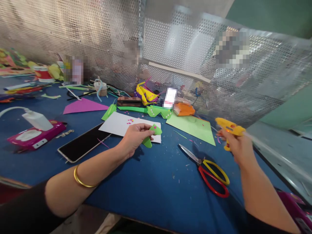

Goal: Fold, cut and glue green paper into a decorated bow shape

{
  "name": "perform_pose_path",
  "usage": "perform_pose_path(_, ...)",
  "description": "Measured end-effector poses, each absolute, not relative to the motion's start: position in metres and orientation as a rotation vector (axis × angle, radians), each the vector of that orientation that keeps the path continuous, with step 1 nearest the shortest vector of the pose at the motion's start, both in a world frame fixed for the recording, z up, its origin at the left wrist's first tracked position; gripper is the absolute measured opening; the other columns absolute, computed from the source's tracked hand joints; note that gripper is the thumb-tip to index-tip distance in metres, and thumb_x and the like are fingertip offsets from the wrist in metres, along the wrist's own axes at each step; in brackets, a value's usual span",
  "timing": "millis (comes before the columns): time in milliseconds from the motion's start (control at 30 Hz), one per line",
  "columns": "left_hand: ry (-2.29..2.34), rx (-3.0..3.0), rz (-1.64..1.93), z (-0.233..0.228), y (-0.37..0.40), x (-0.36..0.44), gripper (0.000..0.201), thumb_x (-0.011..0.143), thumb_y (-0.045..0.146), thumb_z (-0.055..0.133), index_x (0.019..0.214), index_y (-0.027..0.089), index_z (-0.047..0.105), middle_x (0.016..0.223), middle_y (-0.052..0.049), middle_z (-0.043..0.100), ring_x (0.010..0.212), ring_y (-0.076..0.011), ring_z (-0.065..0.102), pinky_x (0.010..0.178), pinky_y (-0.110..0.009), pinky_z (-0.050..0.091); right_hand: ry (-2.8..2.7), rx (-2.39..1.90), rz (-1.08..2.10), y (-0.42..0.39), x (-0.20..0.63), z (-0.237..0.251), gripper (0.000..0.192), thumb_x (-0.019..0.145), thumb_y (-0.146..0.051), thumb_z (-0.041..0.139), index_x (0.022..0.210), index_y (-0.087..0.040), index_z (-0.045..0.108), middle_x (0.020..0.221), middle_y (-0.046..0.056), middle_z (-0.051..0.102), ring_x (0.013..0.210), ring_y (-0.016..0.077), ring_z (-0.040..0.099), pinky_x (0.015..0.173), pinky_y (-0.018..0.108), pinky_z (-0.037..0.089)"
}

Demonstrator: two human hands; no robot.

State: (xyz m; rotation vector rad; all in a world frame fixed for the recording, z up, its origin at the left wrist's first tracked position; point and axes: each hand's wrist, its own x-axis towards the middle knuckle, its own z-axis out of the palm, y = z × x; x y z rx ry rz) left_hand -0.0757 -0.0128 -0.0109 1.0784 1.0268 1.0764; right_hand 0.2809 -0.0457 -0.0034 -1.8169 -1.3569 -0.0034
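One scissors (pixel 207 169); left hand (pixel 133 138) fingers pinch one green piece (pixel 151 136); right hand (pixel 235 144) grips one glue gun (pixel 227 127).

No text, label, brand or number can be read anywhere on the bench. Several patches on the mesh wall (pixel 185 48) and on small items along the back of the table (pixel 151 195) are pixelated (whatever print they carry is lost). The phone (pixel 81 144) screen is dark and shows nothing.
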Motion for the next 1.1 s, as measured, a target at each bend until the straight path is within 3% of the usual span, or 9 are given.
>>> perform_pose_path(133,1.019,1.093,1.069,-0.013,-0.013,-0.074,0.023,0.062,0.030,0.081,0.077,0.016,0.072,0.067,-0.004,0.070,0.056,-0.0118,0.060,0.050,-0.022,0.049,-1.466,-1.510,0.470,-0.063,0.208,-0.011,0.034,0.087,-0.051,0.052,0.095,-0.022,0.070,0.101,0.010,0.073,0.090,0.0252,0.069,0.069,0.035,0.053)
perform_pose_path(233,1.024,1.111,1.065,-0.010,-0.016,-0.074,0.025,0.062,0.031,0.080,0.080,0.015,0.072,0.065,-0.003,0.069,0.056,-0.0112,0.060,0.050,-0.021,0.047,-1.531,-1.390,0.702,-0.083,0.164,-0.016,0.031,0.086,-0.049,0.060,0.096,-0.022,0.071,0.098,0.008,0.074,0.091,0.0245,0.069,0.072,0.033,0.054)
perform_pose_path(433,1.071,1.154,1.053,-0.004,-0.023,-0.071,0.024,0.066,0.031,0.077,0.081,0.014,0.071,0.058,0.001,0.065,0.052,-0.0097,0.057,0.050,-0.020,0.045,-1.856,-1.405,0.418,-0.105,0.136,-0.019,0.023,0.090,-0.042,0.057,0.093,-0.021,0.066,0.079,0.002,0.069,0.064,0.0157,0.062,0.057,0.027,0.048)
perform_pose_path(667,1.076,1.161,1.015,-0.004,-0.026,-0.068,0.024,0.066,0.031,0.077,0.082,0.014,0.071,0.065,-0.001,0.068,0.056,-0.0112,0.059,0.051,-0.022,0.047,-1.917,-1.348,0.371,-0.104,0.137,-0.024,0.014,0.093,-0.037,0.056,0.093,-0.023,0.059,0.079,-0.002,0.065,0.067,0.0136,0.060,0.063,0.027,0.047)
perform_pose_path(867,1.078,1.182,1.036,-0.006,-0.026,-0.068,0.025,0.064,0.032,0.077,0.081,0.015,0.071,0.068,-0.002,0.070,0.058,-0.0119,0.060,0.051,-0.021,0.047,-1.954,-1.365,0.322,-0.106,0.135,-0.021,0.015,0.092,-0.038,0.057,0.089,-0.024,0.056,0.069,-0.005,0.057,0.057,0.0116,0.053,0.054,0.026,0.041)
perform_pose_path(1100,1.068,1.219,1.033,-0.005,-0.026,-0.068,0.024,0.066,0.032,0.076,0.081,0.014,0.070,0.062,-0.001,0.067,0.056,-0.0112,0.058,0.050,-0.021,0.045,-1.938,-1.365,0.380,-0.105,0.135,-0.020,0.017,0.092,-0.039,0.056,0.085,-0.023,0.054,0.069,-0.005,0.054,0.060,0.0116,0.052,0.054,0.026,0.040)
